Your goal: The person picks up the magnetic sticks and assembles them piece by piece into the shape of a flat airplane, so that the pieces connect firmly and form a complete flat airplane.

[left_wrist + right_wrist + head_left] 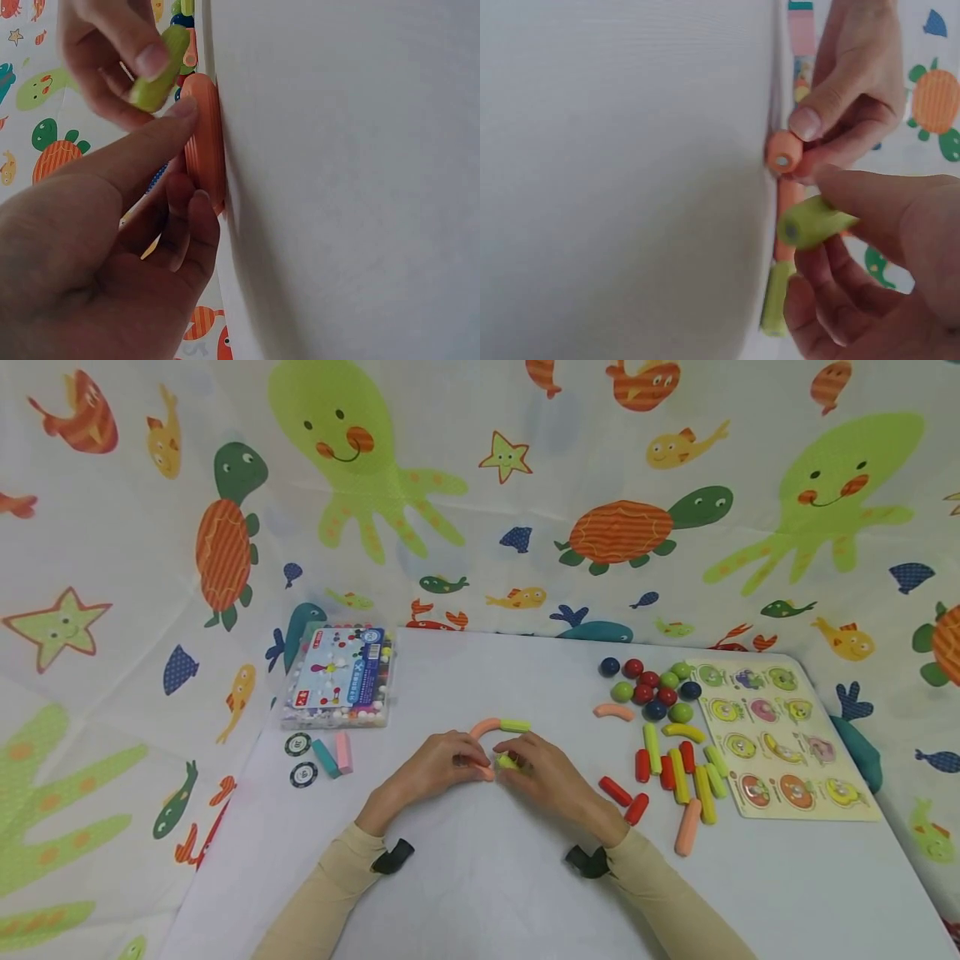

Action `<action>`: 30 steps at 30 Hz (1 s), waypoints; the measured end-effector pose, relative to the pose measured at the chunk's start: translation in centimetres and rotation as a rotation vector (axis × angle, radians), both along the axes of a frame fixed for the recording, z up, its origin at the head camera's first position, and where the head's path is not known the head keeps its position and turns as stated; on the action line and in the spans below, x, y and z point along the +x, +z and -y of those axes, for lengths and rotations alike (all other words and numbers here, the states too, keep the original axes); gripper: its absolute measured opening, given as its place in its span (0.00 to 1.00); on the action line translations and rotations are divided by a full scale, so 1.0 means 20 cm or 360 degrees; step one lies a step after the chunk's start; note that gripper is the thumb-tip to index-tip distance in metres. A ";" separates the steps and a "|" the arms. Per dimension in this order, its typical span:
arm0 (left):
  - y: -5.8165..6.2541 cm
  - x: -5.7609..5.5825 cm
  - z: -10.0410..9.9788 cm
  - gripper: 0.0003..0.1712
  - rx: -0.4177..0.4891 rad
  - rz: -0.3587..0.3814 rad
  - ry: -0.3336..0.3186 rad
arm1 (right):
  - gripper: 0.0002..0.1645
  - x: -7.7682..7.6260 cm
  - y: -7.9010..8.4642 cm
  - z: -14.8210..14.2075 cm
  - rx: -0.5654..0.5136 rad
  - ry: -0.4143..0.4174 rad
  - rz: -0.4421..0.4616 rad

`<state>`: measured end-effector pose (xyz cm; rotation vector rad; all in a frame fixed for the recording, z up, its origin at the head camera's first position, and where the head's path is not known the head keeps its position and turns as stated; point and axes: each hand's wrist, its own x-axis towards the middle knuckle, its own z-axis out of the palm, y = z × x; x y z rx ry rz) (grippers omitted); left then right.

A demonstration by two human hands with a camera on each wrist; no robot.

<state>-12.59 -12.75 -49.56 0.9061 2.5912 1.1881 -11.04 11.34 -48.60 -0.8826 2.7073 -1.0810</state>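
My left hand (441, 764) pinches a curved orange magnetic rod (206, 154) just at the table surface. In the right wrist view, a small silver disc shows in its end. Thumb and fingers of my right hand (551, 777) hold a short yellow-green rod (810, 223), slightly tilted and apart from the orange one. Beyond both hands lies another curved orange rod (486, 725), its right end meeting a straight yellow-green rod (516, 726). The left hand partly hides the near end of that curved piece.
Several loose red, yellow, green and orange rods (678, 774) lie right of my right hand. Behind them are coloured balls (642, 694) and a fruit puzzle board (780, 739). At the left stand a plastic box (337, 672), two round chips (303, 774) and two blocks (343, 752).
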 end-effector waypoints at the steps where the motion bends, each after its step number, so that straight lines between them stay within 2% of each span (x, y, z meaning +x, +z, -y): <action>1: 0.00 0.00 0.00 0.11 -0.0002 0.0000 0.0002 | 0.20 0.00 0.00 0.00 -0.0055 -0.0006 0.0002; 4: 0.00 0.00 0.00 0.10 -0.0004 0.0003 0.0002 | 0.17 -0.01 0.02 -0.01 -0.0186 -0.0008 -0.0023; 7: -0.01 0.00 0.00 0.11 -0.0008 0.0015 -0.0002 | 0.14 -0.01 0.01 -0.03 -0.0215 -0.0026 -0.0042; 14: -0.01 0.01 0.00 0.11 -0.0016 0.0037 0.0008 | 0.13 0.02 -0.01 -0.07 -0.0149 -0.0109 0.0073; 18: -0.01 0.01 0.00 0.11 -0.0012 0.0034 0.0021 | 0.14 0.03 -0.03 -0.10 -0.0124 -0.0135 0.0081; 30: 0.01 0.00 -0.01 0.12 -0.0015 0.0026 0.0006 | 0.14 0.04 -0.05 -0.09 -0.0060 -0.0067 0.0058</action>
